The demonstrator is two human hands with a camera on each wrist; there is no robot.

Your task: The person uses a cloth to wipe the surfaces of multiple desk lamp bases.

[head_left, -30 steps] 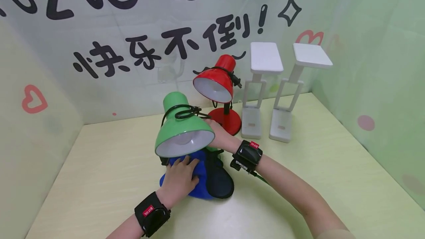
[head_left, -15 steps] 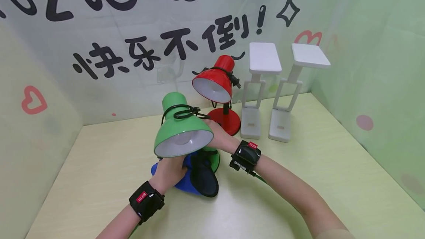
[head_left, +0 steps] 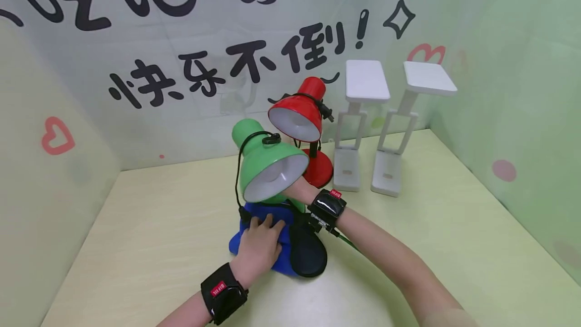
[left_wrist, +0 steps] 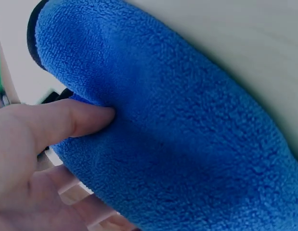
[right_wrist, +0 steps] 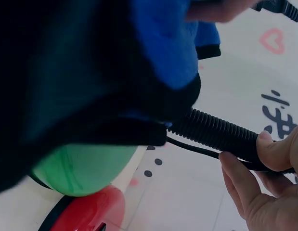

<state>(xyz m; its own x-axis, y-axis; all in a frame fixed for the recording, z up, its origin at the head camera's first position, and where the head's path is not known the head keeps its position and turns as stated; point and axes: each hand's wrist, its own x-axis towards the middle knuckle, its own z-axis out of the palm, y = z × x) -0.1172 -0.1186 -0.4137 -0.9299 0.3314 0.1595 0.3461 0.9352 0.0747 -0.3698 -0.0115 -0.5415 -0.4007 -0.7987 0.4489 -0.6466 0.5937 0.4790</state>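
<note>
My left hand (head_left: 257, 254) grips a blue plush cleaning mitt (left_wrist: 187, 125) with black edging, its thumb pressing into the pile and its fingers behind the fabric. The mitt lies bunched over the foot of a green desk lamp (head_left: 272, 165), with a black oval part (head_left: 309, 251) facing up. My right hand (right_wrist: 264, 187) pinches the lamp's black ribbed neck (right_wrist: 216, 132) between thumb and fingers, with a thin cable running alongside. In the head view the lampshade hides those fingers. The shade tilts toward the front right, and its power plug (head_left: 244, 214) hangs at the left.
Right behind the green lamp stands a red desk lamp (head_left: 299, 115). Two white folding lamps (head_left: 347, 168) are upright at the back right of the pale tabletop (head_left: 150, 236). A printed cloth wall (head_left: 181, 130) closes off the back and sides.
My left hand and the mitt shift left, then back to the right. The green shade has turned and moved right. Its coiled cable has loosened, and the plug now dangles on the left.
</note>
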